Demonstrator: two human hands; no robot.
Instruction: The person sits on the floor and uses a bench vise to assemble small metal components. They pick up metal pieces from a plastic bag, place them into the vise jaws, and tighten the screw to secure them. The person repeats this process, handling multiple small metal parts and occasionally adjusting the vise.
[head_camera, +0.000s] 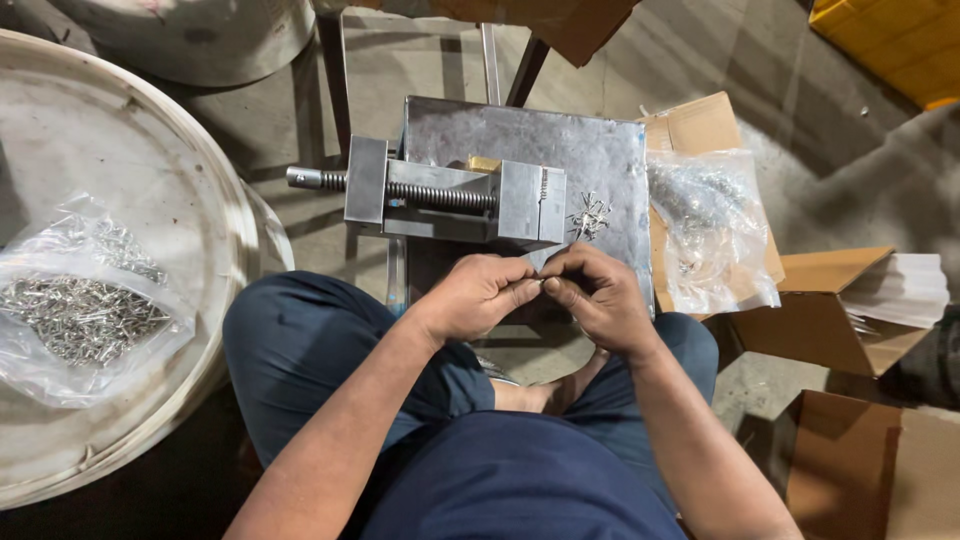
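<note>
To your left, a clear bag of metal pins (85, 315) lies on a round white drum lid (190, 200). Far right sits another clear bag (712, 235) on cardboard (700, 125), with open brown boxes (830, 310) near right.

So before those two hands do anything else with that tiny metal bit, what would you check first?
1. Small metal piece pinched between left hand and right hand: ok.
2. Piece's exact shape and alignment: cannot tell, too small.
3. Metal vise on the steel plate; whether it is fixed down: cannot tell.
4. Loose pile of small parts within reach on the plate: ok.
5. Bag of metal pins on the white drum lid: ok.
</note>
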